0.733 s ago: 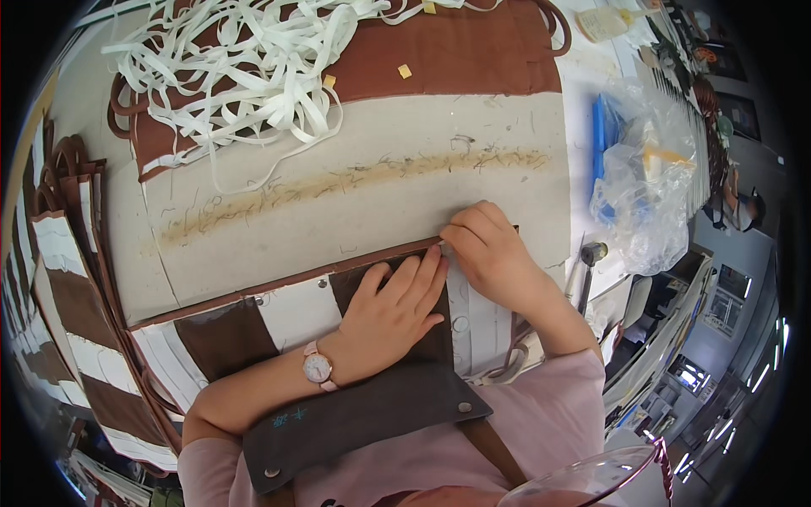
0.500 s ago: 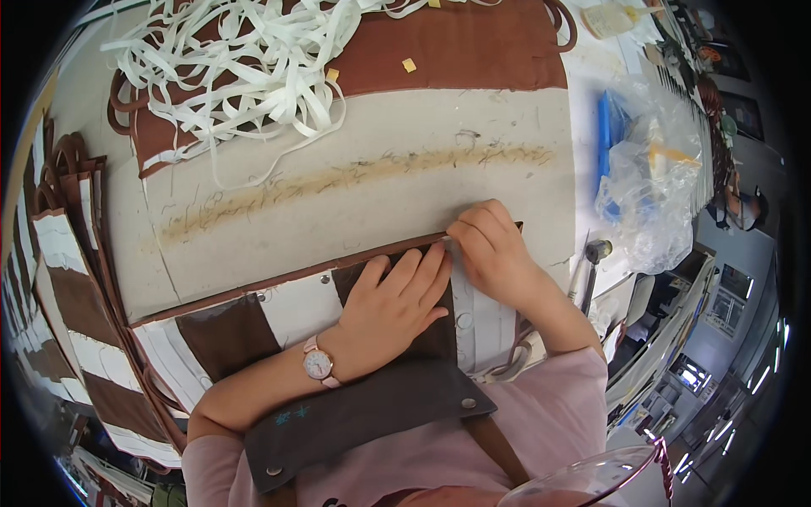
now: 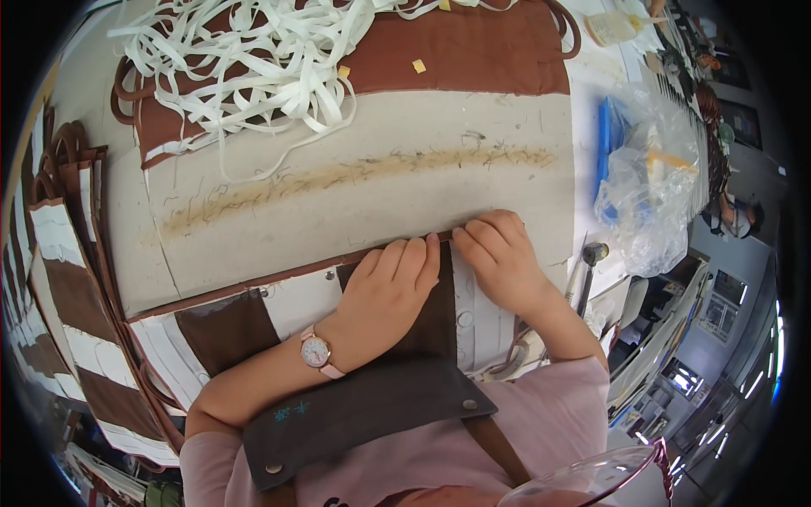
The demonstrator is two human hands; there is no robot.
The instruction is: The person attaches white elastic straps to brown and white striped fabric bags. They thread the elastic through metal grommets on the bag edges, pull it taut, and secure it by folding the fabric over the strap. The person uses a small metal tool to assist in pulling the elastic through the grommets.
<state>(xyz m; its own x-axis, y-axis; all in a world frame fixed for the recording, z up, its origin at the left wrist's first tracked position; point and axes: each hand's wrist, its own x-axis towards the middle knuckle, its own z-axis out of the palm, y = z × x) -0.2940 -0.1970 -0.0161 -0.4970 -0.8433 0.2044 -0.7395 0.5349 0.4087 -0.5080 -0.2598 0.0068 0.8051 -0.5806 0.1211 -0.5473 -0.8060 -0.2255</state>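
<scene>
My left hand [image 3: 387, 285] lies flat, fingers together, pressing on a brown and white fabric piece [image 3: 253, 317] at the near edge of the worktable. A pink wristwatch [image 3: 318, 351] sits on that wrist. My right hand [image 3: 500, 260] is beside it, fingers curled down on the white part of the same piece [image 3: 475, 314] along its brown top edge. The fingertips of both hands almost meet at that edge.
A stained grey board [image 3: 355, 194] covers the table. Beyond it a brown sheet [image 3: 473, 55] carries a heap of white strips [image 3: 245, 59]. Stacked brown and white pieces [image 3: 59, 279] stand at the left. A clear plastic bag [image 3: 646, 182] and blue object lie right.
Both hands have stayed on the fabric's top edge; the fingers shifted only slightly along it.
</scene>
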